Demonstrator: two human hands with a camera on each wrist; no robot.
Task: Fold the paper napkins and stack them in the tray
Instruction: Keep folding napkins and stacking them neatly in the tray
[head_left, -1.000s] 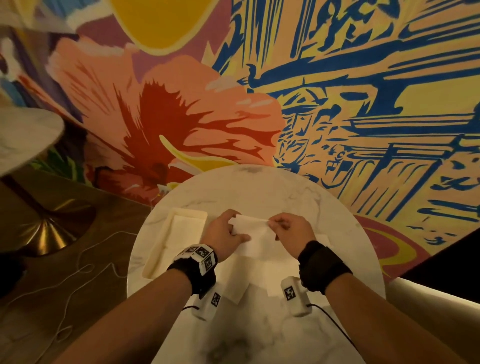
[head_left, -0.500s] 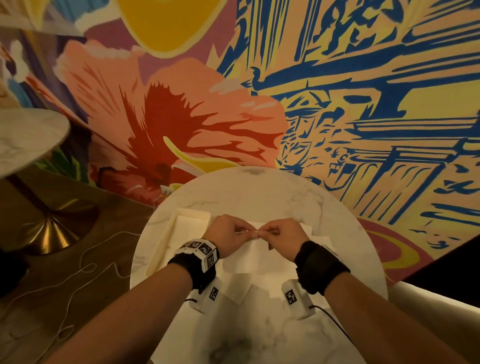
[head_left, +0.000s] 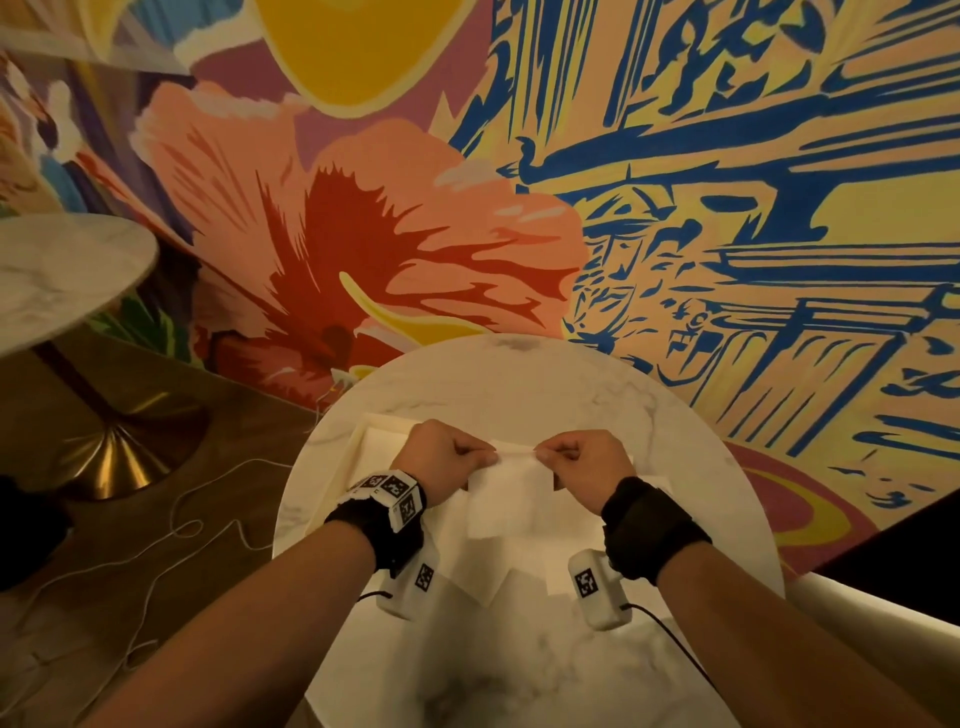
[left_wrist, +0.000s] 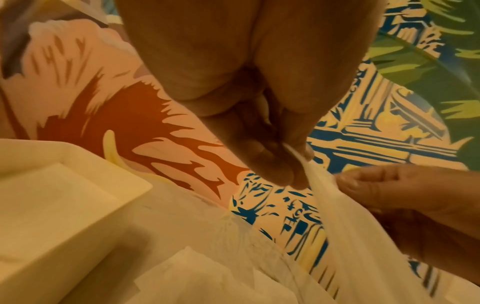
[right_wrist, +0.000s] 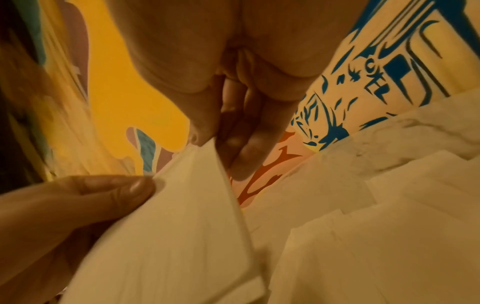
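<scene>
A white paper napkin (head_left: 511, 493) hangs above the round marble table (head_left: 519, 384), held by its top edge. My left hand (head_left: 447, 460) pinches the napkin's left top corner (left_wrist: 298, 158) and my right hand (head_left: 582, 462) pinches the right top corner (right_wrist: 207, 148). The napkin (right_wrist: 168, 236) hangs down between the hands as a folded sheet. The cream rectangular tray (head_left: 358, 447) lies at the table's left, just left of my left hand; the tray (left_wrist: 64, 195) shows a pale sheet inside. Several loose napkins (head_left: 524, 571) lie spread on the table under the hands.
A painted mural wall (head_left: 467, 208) rises right behind the table. A second marble table (head_left: 62, 275) on a brass foot (head_left: 119, 457) stands at the left over a wooden floor with a white cable (head_left: 171, 535). A pale bench edge (head_left: 872, 613) runs at the lower right.
The hands came together at the napkin's top edge, then moved apart along it. The napkin went from lying tilted between them to hanging straight down from its pinched corners.
</scene>
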